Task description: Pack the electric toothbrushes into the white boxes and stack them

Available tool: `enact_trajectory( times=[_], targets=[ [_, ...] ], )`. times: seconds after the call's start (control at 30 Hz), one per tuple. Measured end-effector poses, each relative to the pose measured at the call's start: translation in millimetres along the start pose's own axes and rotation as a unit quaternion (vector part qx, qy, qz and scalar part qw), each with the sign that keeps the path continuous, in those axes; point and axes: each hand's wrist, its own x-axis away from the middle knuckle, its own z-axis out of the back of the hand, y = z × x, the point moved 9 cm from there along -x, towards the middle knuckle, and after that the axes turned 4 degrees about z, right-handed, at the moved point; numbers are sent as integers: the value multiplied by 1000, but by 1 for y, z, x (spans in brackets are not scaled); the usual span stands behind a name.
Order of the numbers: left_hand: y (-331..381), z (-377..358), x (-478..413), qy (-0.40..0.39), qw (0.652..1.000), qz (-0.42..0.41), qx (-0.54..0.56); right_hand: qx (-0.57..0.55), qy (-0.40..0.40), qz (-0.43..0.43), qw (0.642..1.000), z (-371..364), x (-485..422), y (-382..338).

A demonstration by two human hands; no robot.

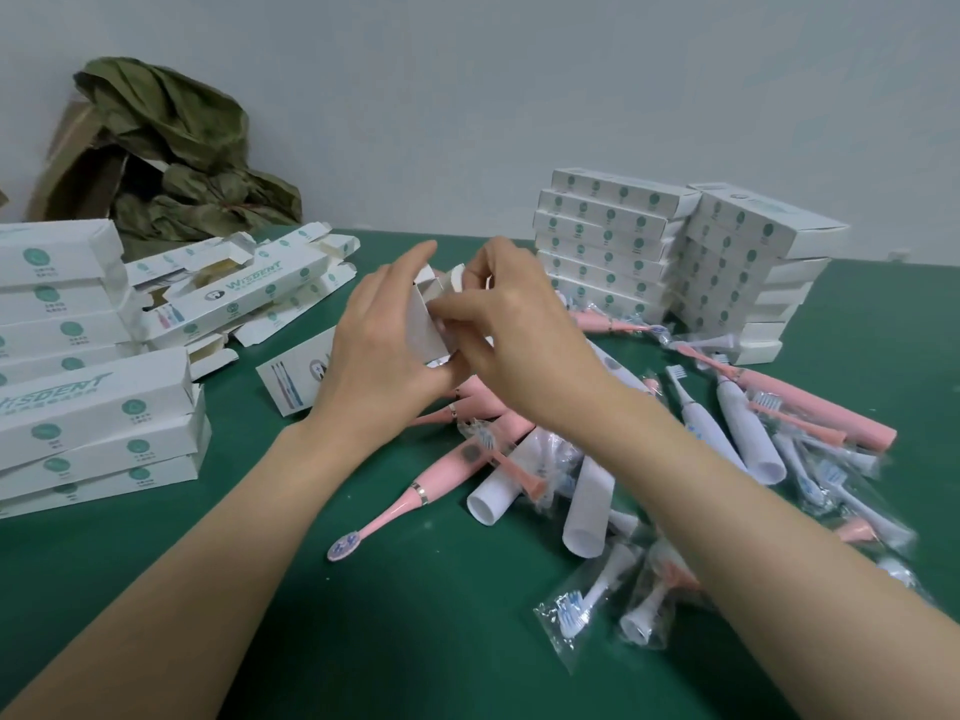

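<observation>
While the left hand [384, 350] grips the white box [428, 324] above the mid-tabletop [363, 615] and the right hand [511, 324] pinches its end flap, closing seems underway, so next it likely joins the far-right stack [613, 246], leaving loose toothbrushes [447, 475] nearby.

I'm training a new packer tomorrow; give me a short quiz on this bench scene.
1. True or false: the left hand and the right hand both hold one white box.
2. The pink toothbrush nearest the camera lies: A on the green table, B inside a box, C on a stack.
3. Fill in: the spare brush heads nearest the camera are sealed in clear ____.
Key: 1 true; 2 A; 3 bags.
</observation>
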Motion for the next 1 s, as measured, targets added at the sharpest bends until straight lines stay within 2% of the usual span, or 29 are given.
enact_trajectory(
  times=[0.03, 0.1, 0.13, 0.17, 0.2, 0.27, 0.3, 0.33, 0.47, 0.53, 0.6, 0.63, 0.67, 0.7, 0.73, 0.77, 0.8, 0.87, 0.9, 1.0],
  targets=[
    [0, 0, 0, 2, 1000, -6, -9, -48, -7, -9, 999, 6, 0, 4],
    [-1, -1, 0, 2, 1000, -10, -25, -126, 27, -87, 988, 26, 4, 30],
    [-1, -2, 1, 0, 1000, -12, -29, -123, 33, -136, 983, 33, 9, 46],
    [-1, -3, 2, -3, 999, -16, -30, -74, -4, -188, 979, 33, 17, 63],
    [0, -4, 3, -7, 999, -22, -31, -2, -91, -236, 968, 24, 27, 77],
    [0, -7, 5, -18, 999, -27, -30, 92, -298, -304, 900, -6, 61, 89],
    [1, -8, 5, -23, 999, -28, -29, 103, -358, -320, 871, -18, 74, 88],
    [1, -9, 5, -26, 999, -30, -29, 99, -378, -329, 860, -26, 80, 87],
    [2, -9, 5, -23, 999, -30, -31, 50, -331, -327, 884, -32, 73, 92],
    [3, -8, 5, -20, 999, -35, -32, -24, -258, -323, 910, -22, 63, 94],
    [3, -8, 6, -22, 999, -36, -34, -146, -149, -320, 924, -9, 53, 91],
    [2, -9, 6, -24, 998, -35, -34, -243, -91, -325, 909, -2, 48, 87],
    [2, -10, 6, -26, 998, -36, -35, -357, -44, -324, 875, 3, 44, 81],
    [2, -11, 6, -26, 998, -36, -37, -462, -17, -308, 832, 6, 38, 71],
    [2, -11, 5, -27, 998, -37, -40, -524, -11, -277, 805, 10, 31, 59],
    [1, -12, 4, -28, 998, -37, -42, -531, -25, -241, 812, 12, 25, 48],
    [0, -12, 4, -29, 998, -37, -41, -493, -51, -212, 843, 12, 21, 39],
    [0, -12, 3, -27, 998, -38, -37, -349, -98, -185, 913, 3, 17, 31],
    [-1, -12, 4, -24, 998, -35, -34, -283, -100, -194, 934, -2, 17, 34],
    [3, -14, 6, -29, 998, -45, -30, -185, -1, -233, 955, 4, 14, 49]
  ],
)
